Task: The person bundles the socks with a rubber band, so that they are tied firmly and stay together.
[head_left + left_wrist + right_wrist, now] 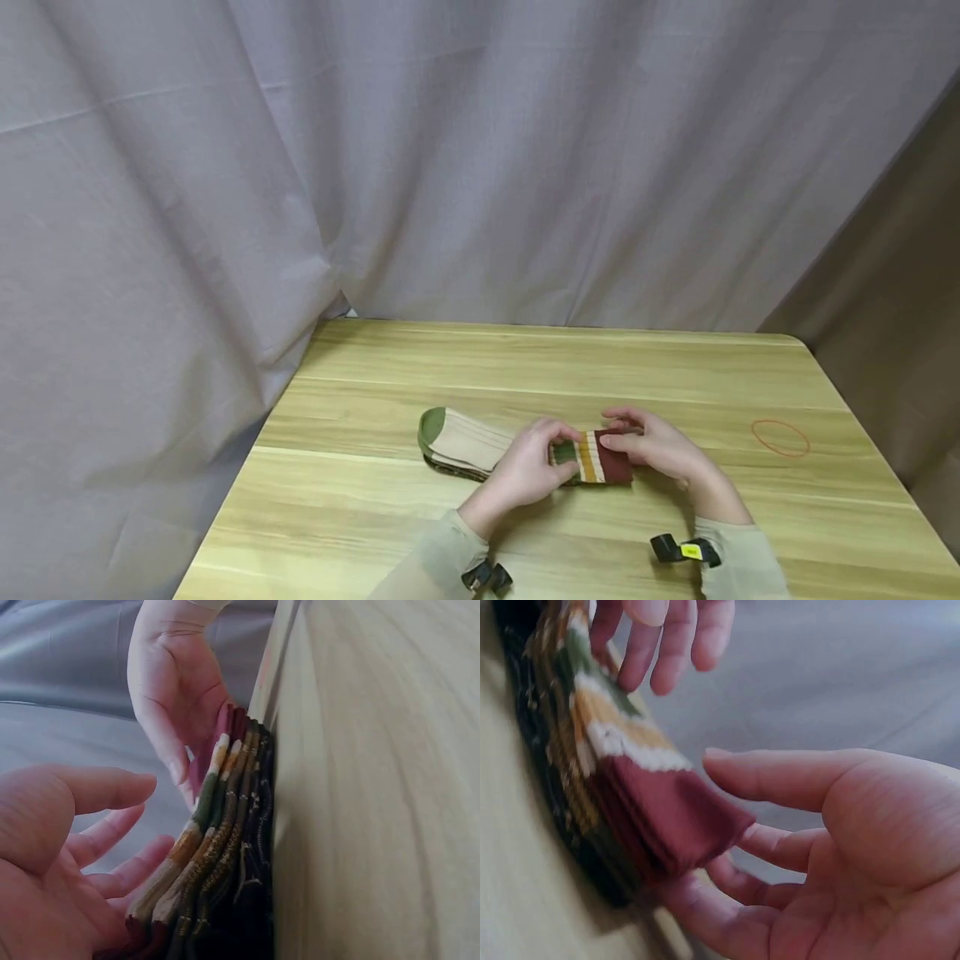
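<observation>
A stack of folded socks lies lengthwise on the wooden table. On top is a cream sock with a green toe at the left and a maroon cuff at the right, striped yellow, white and green. Darker brown and navy socks show beneath it. My left hand is over the middle of the stack, thumb raised off the fabric, fingers loosely bent along the far side. At the cuff end is my right hand, its thumb spread from the fingers and its fingertips right at the maroon edge.
The wooden table has a thin red oval mark to the right of the socks. Grey curtains hang behind and at the left, with a darker curtain at the right.
</observation>
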